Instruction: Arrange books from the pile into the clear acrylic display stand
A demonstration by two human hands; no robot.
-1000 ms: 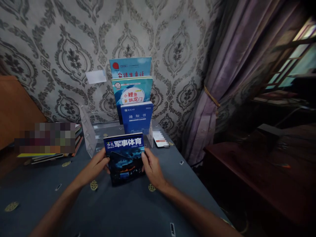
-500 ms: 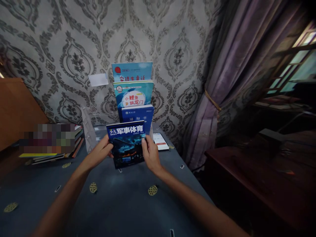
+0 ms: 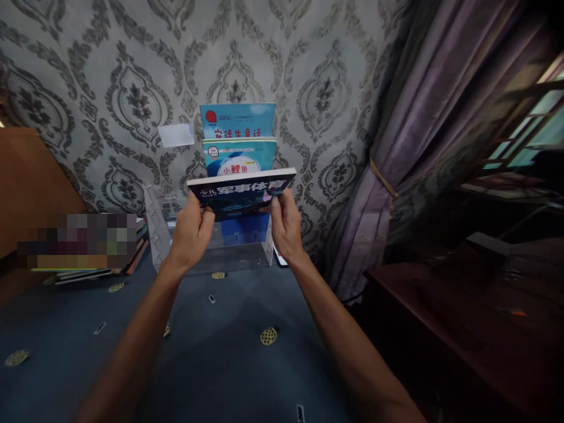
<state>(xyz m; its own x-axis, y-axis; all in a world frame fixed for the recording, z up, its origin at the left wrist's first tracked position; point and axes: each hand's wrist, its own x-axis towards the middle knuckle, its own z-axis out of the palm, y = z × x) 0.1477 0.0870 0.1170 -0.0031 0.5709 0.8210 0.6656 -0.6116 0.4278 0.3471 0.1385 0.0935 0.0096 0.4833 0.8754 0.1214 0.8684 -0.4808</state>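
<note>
Left hand [image 3: 192, 230] and right hand [image 3: 287, 226]: one pair, bare, forearms reaching up from the bottom of the frame. Fingers of both bent closed on the two sides of one book, thumbs on the near face.

Item, held: dark-covered book [image 3: 240, 200], pale title lettering, white page edge along the top. Position: centre of the frame, raised above the bench [image 3: 207, 376] and tilted, so that from where I stand the cover looks foreshortened. Right end of its top edge higher than the left. Contact with the things behind it: cannot tell.

Item: clear rack [image 3: 157, 232], side panels left and right of centre, standing on the bench.

Items, three, standing in steps at the rack: deep blue booklet [image 3: 245, 230], lowest, upper part hidden by the held book; teal book [image 3: 240, 154], above and behind, red characters on a white patch; light blue book [image 3: 238, 119], rearmost and tallest, red dot at its upper left.

Item: phone [image 3: 281, 258], just beside the rack's right panel, mostly hidden by the right hand.

Item: stack of books [image 3: 106, 261], left of the frame, top blurred into blocks.

Item: white card [image 3: 176, 136], above the rack's left side; fixing unclear.

Item: purple curtain [image 3: 365, 235], right of centre, tied with a cord [image 3: 382, 179].
</note>
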